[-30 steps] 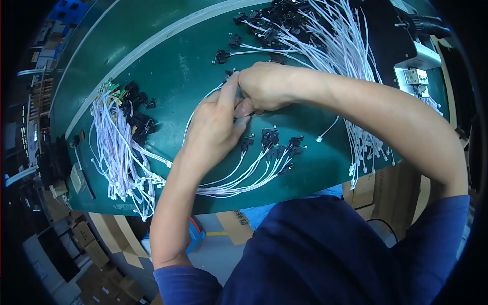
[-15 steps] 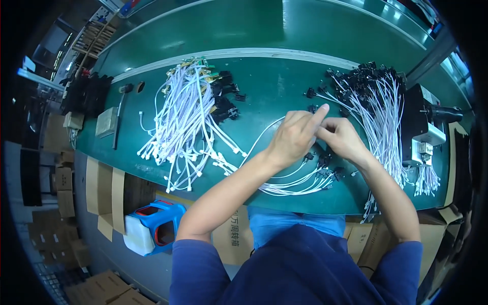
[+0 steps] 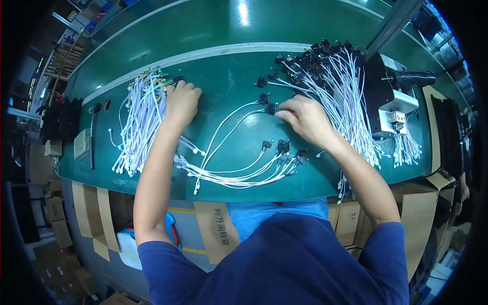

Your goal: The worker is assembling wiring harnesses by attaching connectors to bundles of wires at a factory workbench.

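My left hand (image 3: 182, 104) reaches over the left-hand bundle of white cables (image 3: 140, 122), at its far right side where black parts (image 3: 178, 80) peek out. Its fingers curl downward, and whatever is in them is hidden. My right hand (image 3: 309, 119) is beside a small black switch-like part (image 3: 271, 108) on a white lead, thumb and forefinger slightly apart at its right. Another such black part (image 3: 263, 98) lies just beyond it. Both leads curve back toward a small group of white cables (image 3: 229, 179) whose black ends (image 3: 283, 147) point right.
A large pile of white cables with black ends (image 3: 351, 96) covers the right side. Beyond it stands a black and silver machine (image 3: 394, 104). At the left lie a pale block (image 3: 82, 144) and a thin rod tool (image 3: 93, 134). Cardboard boxes (image 3: 216, 231) stand below the green table (image 3: 223, 76).
My hands, together before, have parted. The left moved left to the cable bundle; a second black part now lies beside the first, near my right hand. The view has shifted right.
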Demonstrator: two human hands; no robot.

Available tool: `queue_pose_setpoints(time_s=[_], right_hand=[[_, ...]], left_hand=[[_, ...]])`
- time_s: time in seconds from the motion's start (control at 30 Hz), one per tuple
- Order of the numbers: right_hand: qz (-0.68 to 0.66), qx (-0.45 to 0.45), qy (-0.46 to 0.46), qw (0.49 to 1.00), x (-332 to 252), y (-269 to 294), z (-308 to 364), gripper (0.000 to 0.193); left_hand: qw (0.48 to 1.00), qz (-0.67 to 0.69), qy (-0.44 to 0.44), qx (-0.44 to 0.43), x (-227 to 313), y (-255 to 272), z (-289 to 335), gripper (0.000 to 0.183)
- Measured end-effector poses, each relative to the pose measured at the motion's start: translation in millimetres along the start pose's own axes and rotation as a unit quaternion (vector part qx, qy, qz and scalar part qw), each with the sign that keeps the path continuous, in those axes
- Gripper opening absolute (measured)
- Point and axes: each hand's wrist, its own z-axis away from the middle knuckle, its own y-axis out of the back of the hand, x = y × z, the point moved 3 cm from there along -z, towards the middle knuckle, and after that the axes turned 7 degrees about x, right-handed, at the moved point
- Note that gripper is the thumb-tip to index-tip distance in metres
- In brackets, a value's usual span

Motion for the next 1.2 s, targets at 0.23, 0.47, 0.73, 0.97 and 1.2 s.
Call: queue_pose_setpoints(time_s=[0.23, 0.47, 0.73, 0.97, 1.2], right_hand=[[0.025, -0.132, 0.151, 0.979, -27.2, -18.4, 25.0, 0.029], [-0.036, -0.079, 0.146, 0.985, -24.3, -29.3, 21.5, 0.013], [0.057, -0.017, 0.172, 0.983, -8.6, -22.8, 34.4, 0.015], [0.0, -0.006, 0.131, 0.991, -1.6, -27.7, 36.1, 0.013], [0.009, -0.032, 0.176, 0.984, 1.7, -12.7, 41.2, 0.016]], left_hand=[[0.914, 0.36, 0.112, 0.154, 21.5, 34.0, 3.6, 0.015], [0.286, 0.914, 0.285, 0.049, 79.7, 32.4, 52.0, 0.022], [0.347, 0.892, 0.283, 0.057, 95.5, 33.8, 69.8, 0.029], [0.462, 0.837, 0.289, 0.046, 102.9, 34.1, 70.1, 0.036], [0.72, 0.677, 0.153, 0.016, 129.8, 24.4, 43.5, 0.024]])
